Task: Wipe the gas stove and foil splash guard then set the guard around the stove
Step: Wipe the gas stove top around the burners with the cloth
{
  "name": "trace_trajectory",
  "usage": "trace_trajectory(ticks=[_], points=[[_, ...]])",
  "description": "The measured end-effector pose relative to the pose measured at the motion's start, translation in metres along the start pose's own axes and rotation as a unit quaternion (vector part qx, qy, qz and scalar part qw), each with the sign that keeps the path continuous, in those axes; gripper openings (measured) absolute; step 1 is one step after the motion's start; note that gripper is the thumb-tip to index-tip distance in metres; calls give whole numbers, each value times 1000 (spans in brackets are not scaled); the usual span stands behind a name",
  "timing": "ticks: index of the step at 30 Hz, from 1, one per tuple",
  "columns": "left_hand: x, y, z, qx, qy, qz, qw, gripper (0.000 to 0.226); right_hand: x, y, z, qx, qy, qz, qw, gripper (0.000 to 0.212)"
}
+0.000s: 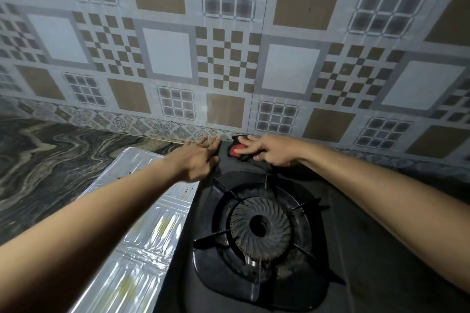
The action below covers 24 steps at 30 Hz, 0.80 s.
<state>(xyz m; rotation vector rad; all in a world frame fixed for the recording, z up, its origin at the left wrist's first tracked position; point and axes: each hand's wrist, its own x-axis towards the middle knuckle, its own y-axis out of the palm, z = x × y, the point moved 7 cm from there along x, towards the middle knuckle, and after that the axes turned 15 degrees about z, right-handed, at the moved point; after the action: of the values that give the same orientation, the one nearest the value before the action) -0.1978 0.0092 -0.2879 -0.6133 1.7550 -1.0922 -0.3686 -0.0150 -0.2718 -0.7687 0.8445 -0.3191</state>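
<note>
A black single-burner gas stove (356, 249) fills the lower right, its burner and pan supports near the middle. At the stove's far left corner my right hand (269, 151) presses a dark cloth with a red patch (235, 151) onto the stove top. My left hand (201, 157) lies flat with fingers spread on the stove's far left edge, touching the wall base. The silver foil splash guard (142, 231) lies flat on the counter to the left of the stove, spotted with stains and partly under my left forearm.
A dark marbled countertop (50, 168) stretches to the left. A patterned tiled wall (229, 58) rises directly behind the stove.
</note>
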Motion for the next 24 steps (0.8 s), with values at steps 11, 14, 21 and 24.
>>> trace_trajectory(ticks=[11, 14, 21, 24], points=[[0, -3, -7, 8, -29, 21, 999, 66, -73, 36, -45, -2, 21, -56, 998, 58], [1, -5, -9, 15, -41, 38, 998, 77, -86, 42, -56, -37, 87, -81, 992, 53], [3, -4, -17, 7, -76, 45, 996, 75, -73, 36, -46, -68, 103, -116, 986, 50], [5, -2, -12, 4, -79, 56, 995, 78, -72, 41, -48, -53, 97, -96, 989, 54]])
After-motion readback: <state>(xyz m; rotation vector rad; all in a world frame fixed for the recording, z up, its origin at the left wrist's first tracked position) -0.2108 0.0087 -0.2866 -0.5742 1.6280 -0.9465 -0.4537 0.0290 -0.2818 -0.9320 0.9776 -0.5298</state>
